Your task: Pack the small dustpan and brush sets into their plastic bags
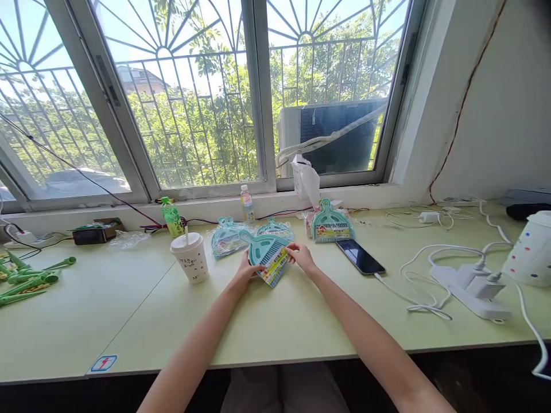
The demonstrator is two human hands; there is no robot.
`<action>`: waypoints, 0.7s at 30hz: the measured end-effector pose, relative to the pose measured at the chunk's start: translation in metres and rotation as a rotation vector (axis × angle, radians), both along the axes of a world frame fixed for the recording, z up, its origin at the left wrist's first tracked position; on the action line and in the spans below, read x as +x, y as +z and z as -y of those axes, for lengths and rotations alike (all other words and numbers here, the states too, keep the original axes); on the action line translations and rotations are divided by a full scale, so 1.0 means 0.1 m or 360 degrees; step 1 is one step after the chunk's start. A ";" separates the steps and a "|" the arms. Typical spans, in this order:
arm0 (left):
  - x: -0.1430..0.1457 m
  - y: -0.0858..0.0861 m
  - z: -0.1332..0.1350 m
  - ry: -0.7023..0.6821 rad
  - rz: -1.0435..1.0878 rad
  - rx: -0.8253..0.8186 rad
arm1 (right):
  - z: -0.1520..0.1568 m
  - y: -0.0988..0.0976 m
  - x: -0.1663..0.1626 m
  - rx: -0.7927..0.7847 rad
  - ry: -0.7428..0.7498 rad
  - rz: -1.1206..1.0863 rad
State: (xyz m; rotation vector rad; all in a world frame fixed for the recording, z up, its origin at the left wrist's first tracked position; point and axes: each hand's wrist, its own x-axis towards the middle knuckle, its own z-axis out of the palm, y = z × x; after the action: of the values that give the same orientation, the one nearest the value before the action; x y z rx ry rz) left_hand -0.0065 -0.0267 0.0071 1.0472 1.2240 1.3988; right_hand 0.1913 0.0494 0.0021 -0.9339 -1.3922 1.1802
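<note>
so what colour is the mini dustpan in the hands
The mini dustpan is pale teal, best seen in the head view.

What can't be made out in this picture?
- Head view: some fingers of the left hand, hidden behind the dustpan.
- Head view: the label's fine print, too small.
- Head view: spotted container, cut off by right edge.
- Head view: green pieces, cut off by left edge.

On our table (129,327) we have a cup (191,263) with a straw (186,231), a green bottle (171,219) behind it, a phone (360,257), and a power strip (458,295) with plugs (486,286) to its right, while outside our window (257,92) we see an air conditioner (336,140).
</note>
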 end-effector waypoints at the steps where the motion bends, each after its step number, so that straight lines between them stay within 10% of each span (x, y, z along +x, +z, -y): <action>1: -0.01 0.00 -0.01 0.0032 0.0029 0.0013 | 0.02 0.01 -0.01 -0.0015 -0.0059 -0.0028; 5: -0.05 0.03 -0.01 0.0130 0.0130 0.0056 | 0.16 0.01 -0.13 -0.0166 -0.0523 -0.0264; 10: -0.03 0.05 0.03 0.0018 0.0063 0.0121 | 0.38 -0.06 -0.39 -0.0605 0.0267 -0.0629; 21: -0.16 0.02 -0.11 -0.0040 0.0357 0.0184 | 0.25 -0.04 -0.28 -0.0668 -0.0024 -0.0820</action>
State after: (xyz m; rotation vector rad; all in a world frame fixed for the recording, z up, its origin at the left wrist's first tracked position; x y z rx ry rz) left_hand -0.0223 -0.0159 0.0090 0.9514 0.9739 1.5372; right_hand 0.1632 0.0245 -0.0020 -0.8362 -0.7377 1.6006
